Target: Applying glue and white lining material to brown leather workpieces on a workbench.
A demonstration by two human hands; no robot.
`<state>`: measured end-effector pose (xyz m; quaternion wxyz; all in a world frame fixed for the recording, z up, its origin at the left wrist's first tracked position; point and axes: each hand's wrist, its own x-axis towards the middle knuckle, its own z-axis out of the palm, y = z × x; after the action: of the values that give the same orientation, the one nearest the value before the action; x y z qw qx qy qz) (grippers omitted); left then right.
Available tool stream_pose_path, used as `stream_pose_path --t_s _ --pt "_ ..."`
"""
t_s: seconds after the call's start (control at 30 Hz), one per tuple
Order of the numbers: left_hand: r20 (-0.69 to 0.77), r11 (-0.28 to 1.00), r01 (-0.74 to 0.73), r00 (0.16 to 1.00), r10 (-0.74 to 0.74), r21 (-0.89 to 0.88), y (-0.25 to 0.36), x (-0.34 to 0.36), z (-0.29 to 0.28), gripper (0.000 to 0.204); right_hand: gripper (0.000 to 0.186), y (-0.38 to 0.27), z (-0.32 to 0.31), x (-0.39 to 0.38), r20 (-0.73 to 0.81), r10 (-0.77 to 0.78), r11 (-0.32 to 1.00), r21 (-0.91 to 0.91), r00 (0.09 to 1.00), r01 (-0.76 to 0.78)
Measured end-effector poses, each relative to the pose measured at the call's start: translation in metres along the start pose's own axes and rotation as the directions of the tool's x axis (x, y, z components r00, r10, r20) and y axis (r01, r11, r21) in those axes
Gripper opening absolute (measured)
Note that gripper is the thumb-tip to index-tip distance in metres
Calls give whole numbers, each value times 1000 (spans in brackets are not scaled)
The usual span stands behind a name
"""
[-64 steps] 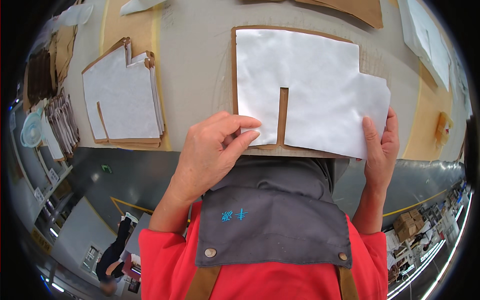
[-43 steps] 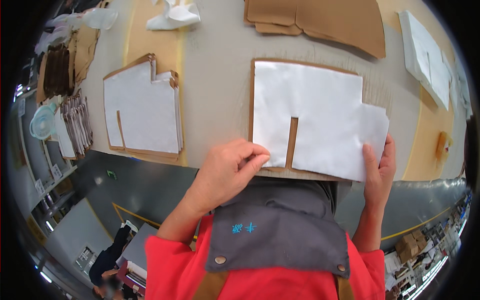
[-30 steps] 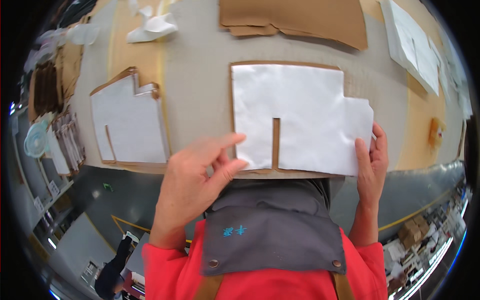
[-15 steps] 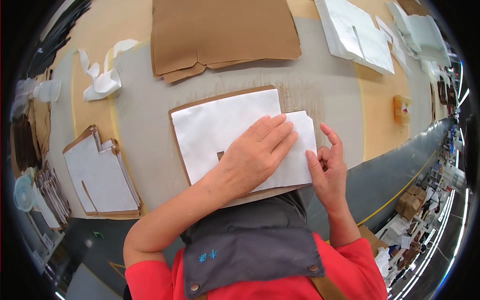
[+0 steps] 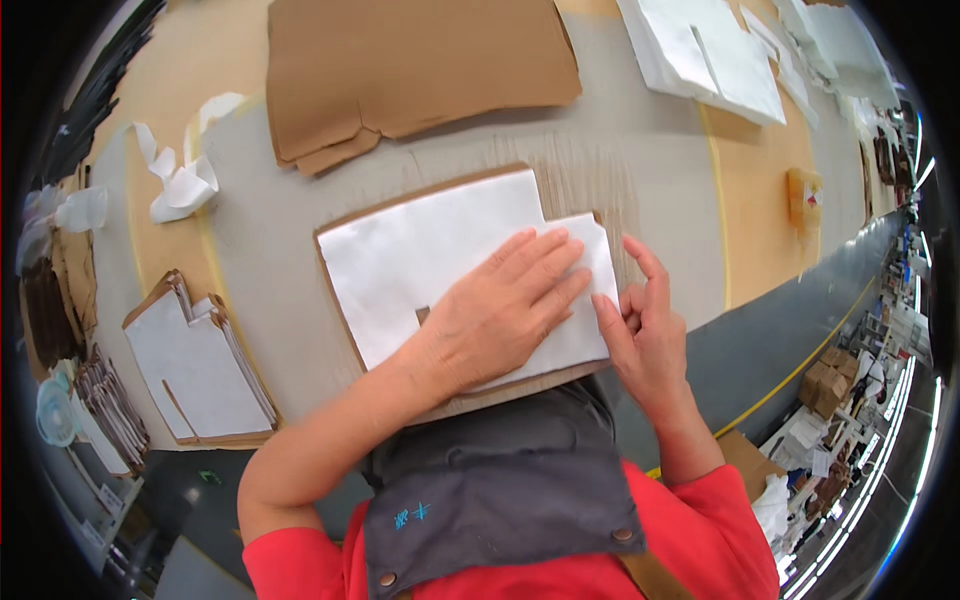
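One white sheet [image 5: 430, 240] lies over a brown panel [image 5: 440, 193] at the near edge of the tabletop [image 5: 260, 285]; the left hand [image 5: 500, 310] rests on it, its grip flattened, hiding most of the slot, while the right hand [image 5: 645, 320] keeps finger and thumb apart by the right edge. Around them are a layered pile [image 5: 195, 365] to the left, brown sheets [image 5: 420, 65] beyond, a white stack [image 5: 672, 50] and a yellow container [image 5: 798, 195] rightward. A second ago, the left hand was at the sheet's lower left corner.
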<state>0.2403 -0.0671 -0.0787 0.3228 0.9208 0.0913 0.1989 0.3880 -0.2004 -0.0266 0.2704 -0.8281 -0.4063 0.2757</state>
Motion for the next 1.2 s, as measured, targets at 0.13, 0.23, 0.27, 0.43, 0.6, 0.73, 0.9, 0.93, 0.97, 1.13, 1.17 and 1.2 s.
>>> stream_pose_path --t_s 0.13,0.23,0.27,0.43,0.6,0.73,0.9,0.93,0.97,1.13,1.17,1.2 --pt "110 998 1 994 -8 59 6 3 -11 46 59 7 -12 -3 -112 -52 997 -59 992 45" --pt "176 997 -9 984 -5 80 8 3 -14 52 54 24 -25 -10 -208 -2 1000 -24 978 -3" --pt "222 992 -12 975 -17 129 9 3 -12 56 52 32 -27 -15 -228 -194 978 -121 954 170" --pt "238 987 -51 971 12 155 7 2 -10 56 58 45 -13 -44 79 -539 754 -399 838 523" --pt "258 981 -83 966 36 175 3 -1 -14 55 70 53 -9 -47 247 -538 622 -529 806 577" --pt "60 983 -17 998 6 184 11 -1 -45 45 80 38 -20 -43 46 -584 694 -491 811 527" --pt "36 905 221 967 -251 364 12 -72 -92 51 91 0 10 -35 212 -604 675 -377 769 634" --pt "98 885 243 948 -304 397 18 -88 -89 52 91 -5 18 -34 306 -600 644 -363 739 673" --pt "157 865 261 921 -356 429 23 -101 -86 54 92 -8 25 -32 398 -589 612 -348 703 710" --pt "200 855 278 897 -394 437 47 -140 -69 60 89 -9 41 -31 496 -630 504 -324 598 800" --pt "198 856 273 900 -389 438 48 -142 -66 62 89 -8 40 -32 502 -629 498 -327 594 803" --pt "192 856 278 900 -390 437 48 -144 -65 62 89 -6 40 -32 518 -615 486 -346 595 803"
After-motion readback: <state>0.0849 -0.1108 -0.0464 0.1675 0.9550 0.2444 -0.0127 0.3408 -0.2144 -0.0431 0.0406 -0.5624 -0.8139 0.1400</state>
